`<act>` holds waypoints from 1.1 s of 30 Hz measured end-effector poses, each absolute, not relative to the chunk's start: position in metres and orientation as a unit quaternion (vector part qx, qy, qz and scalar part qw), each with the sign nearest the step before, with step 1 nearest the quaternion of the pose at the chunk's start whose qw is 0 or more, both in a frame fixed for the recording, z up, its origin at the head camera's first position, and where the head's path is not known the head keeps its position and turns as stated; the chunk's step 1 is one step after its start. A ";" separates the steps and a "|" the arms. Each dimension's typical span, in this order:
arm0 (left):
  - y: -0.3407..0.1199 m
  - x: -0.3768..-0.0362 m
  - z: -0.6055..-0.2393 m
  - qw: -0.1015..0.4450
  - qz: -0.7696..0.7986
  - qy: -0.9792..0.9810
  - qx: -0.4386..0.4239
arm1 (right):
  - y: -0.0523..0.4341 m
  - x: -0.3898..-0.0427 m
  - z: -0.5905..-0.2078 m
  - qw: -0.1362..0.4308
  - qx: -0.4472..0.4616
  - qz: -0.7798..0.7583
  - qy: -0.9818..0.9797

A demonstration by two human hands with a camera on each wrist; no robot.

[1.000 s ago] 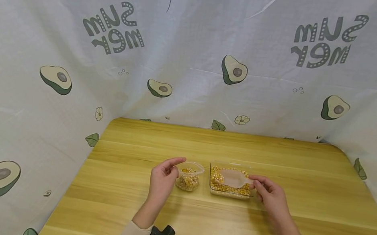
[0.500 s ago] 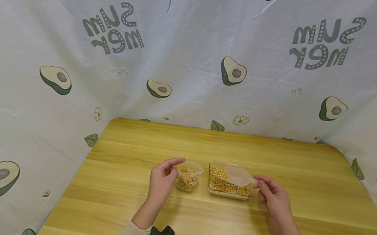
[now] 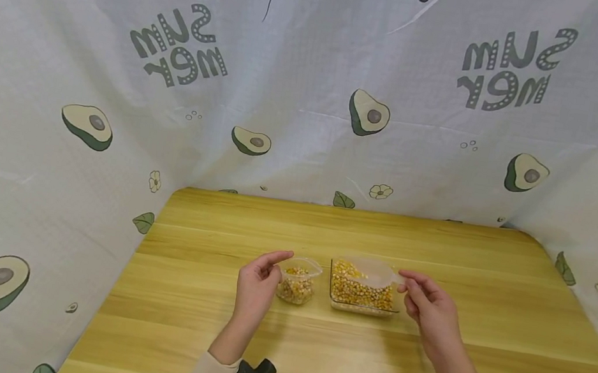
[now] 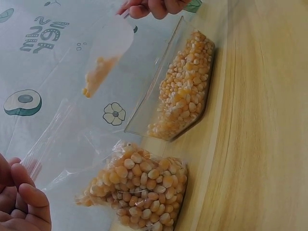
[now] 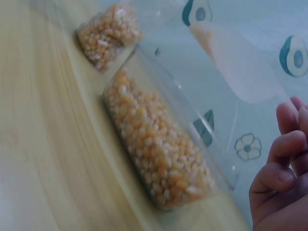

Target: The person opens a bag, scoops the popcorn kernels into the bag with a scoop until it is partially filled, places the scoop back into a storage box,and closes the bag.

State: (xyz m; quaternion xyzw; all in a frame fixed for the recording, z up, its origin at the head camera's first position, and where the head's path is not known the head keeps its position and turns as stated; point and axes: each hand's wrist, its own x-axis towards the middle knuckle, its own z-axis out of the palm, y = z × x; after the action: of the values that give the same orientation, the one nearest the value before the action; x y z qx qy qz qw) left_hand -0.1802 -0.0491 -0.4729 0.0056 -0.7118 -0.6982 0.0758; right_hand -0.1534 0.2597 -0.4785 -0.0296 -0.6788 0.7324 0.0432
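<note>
Scoop (image 3: 373,271) — pinched by right hand (image 3: 429,310) — holds corn kernels (image 4: 98,75).

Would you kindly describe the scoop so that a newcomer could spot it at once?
On the wooden table, find the clear rectangular tray of corn kernels near the middle. The scoop hangs just above it, its handle pinched by the right hand. Unlike the tray and the small bag to its left, it is milky translucent plastic and lifted off the table.

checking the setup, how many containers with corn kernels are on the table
2: a clear bag held open by the left hand, and a clear rectangular tray right of it. The lifted scoop also holds some.
</note>
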 end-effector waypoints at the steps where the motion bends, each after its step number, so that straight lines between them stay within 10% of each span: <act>1: -0.049 -0.180 -0.473 0.076 -0.699 -0.711 0.006 | 0.258 -0.153 -0.476 0.044 -0.025 0.734 -0.677; 33: -0.048 -0.181 -0.471 0.072 -0.709 -0.702 -0.009 | 0.203 -0.167 -0.435 0.072 0.050 0.632 -0.770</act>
State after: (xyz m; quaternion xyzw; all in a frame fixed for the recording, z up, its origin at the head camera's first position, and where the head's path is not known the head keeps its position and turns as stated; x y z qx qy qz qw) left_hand -0.1807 -0.0485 -0.4708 -0.0087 -0.7018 -0.7086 0.0719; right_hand -0.1672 0.2034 -0.4351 0.0499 -0.7702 0.6317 0.0717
